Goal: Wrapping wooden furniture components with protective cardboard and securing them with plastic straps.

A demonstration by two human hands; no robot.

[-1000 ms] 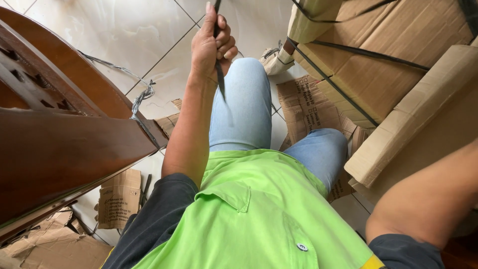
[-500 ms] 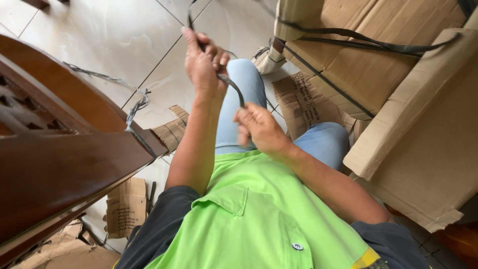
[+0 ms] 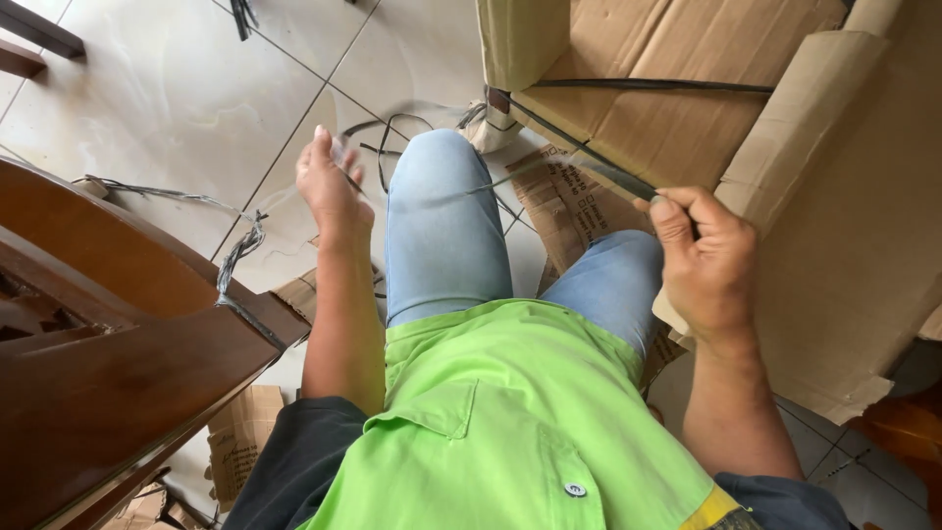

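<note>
Your right hand (image 3: 708, 257), right of centre, pinched the black packing strap (image 3: 599, 177) running up-left to the cardboard-wrapped bundle (image 3: 687, 108). Your left hand (image 3: 332, 186), upper centre, was spread, empty. Risk: taut strap could snap free and whip your knee (image 3: 442, 186).

**Bright, even daylight; motion blur on the strap**

Soft light filled the scene, with a pale sheen on the floor tiles (image 3: 177, 98) toward eleven o'clock. The black strap (image 3: 549, 172) smeared with motion. Wide-lens bending showed at the edges; shadows stayed faint.
</note>
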